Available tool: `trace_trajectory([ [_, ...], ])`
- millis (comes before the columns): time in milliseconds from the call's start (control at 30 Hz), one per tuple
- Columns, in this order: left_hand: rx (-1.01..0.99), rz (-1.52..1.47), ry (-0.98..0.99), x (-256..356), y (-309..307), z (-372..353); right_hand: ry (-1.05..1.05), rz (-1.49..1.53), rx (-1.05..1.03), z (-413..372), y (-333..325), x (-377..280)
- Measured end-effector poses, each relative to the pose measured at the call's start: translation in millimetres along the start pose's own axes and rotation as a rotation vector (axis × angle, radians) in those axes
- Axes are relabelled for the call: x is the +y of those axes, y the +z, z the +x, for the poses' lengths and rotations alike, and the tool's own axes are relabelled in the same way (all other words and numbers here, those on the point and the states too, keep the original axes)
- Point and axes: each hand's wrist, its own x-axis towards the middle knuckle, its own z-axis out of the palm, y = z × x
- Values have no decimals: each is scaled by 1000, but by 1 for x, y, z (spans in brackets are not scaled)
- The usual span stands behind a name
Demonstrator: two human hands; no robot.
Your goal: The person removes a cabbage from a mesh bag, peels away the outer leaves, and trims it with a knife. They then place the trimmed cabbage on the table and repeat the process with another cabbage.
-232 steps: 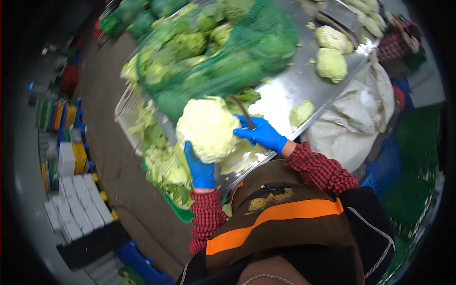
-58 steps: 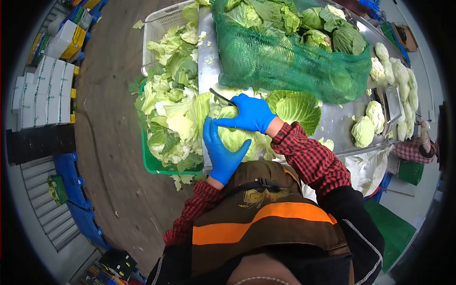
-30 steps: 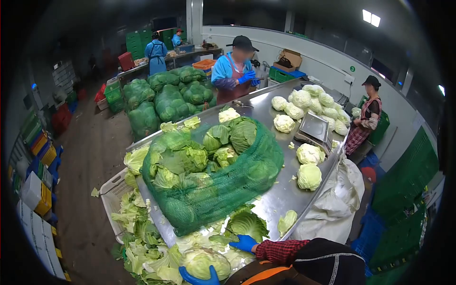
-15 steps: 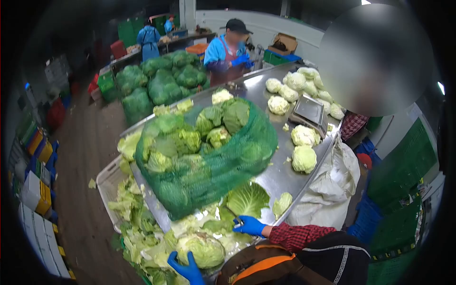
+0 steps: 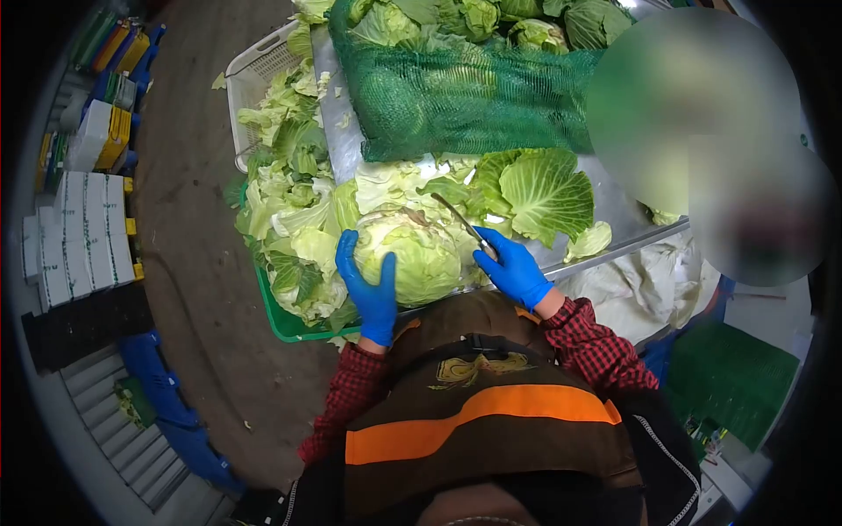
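A pale green cabbage (image 5: 421,259) with a browned patch on top lies at the near edge of the metal table. My left hand (image 5: 370,285), in a blue glove, cups its left side, thumb and fingers spread around it. In my right hand (image 5: 513,267), also gloved in blue, is a knife (image 5: 458,217) with a dark, slim blade. The blade points up and left, just above the cabbage's upper right side. Loose leaves lie behind it, among them a large green cabbage leaf (image 5: 548,195).
A green mesh sack (image 5: 465,105) of cabbages lies across the metal table (image 5: 344,123). At the left edge, a white crate (image 5: 239,110) and a green crate (image 5: 279,320) hold leaf trimmings. A white sack (image 5: 636,285) hangs at the right.
The view has tilted down toward my body. My left hand has closed in on the cabbage's side, and my right hand has brought the knife nearer to it.
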Motion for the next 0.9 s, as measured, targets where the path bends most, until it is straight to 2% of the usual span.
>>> trace_trajectory([
  [67, -11, 44, 21, 6, 3, -1, -285, 1, 96, 6, 5, -1],
  [167, -22, 59, 3, 17, 8, -1, -189, -80, -1, 4, -2, -23],
  [300, -39, 100, -8, 23, 17, 13, -105, -231, -30, 6, -6, -29],
  [367, -48, 101, -21, 24, 18, 18, -205, -264, -15, 9, -1, -31],
  [500, -72, 118, -19, 23, 19, 22, -222, -371, -54, 22, 5, -27],
  [567, -74, 95, -36, 22, 17, 24, -310, -454, -51, 27, 11, -19],
  [667, -111, 104, -29, 27, 16, 28, -270, -589, -87, 37, 17, -13],
  [900, -112, 124, -30, 27, 21, 38, -274, -643, -87, 51, 17, -8],
])
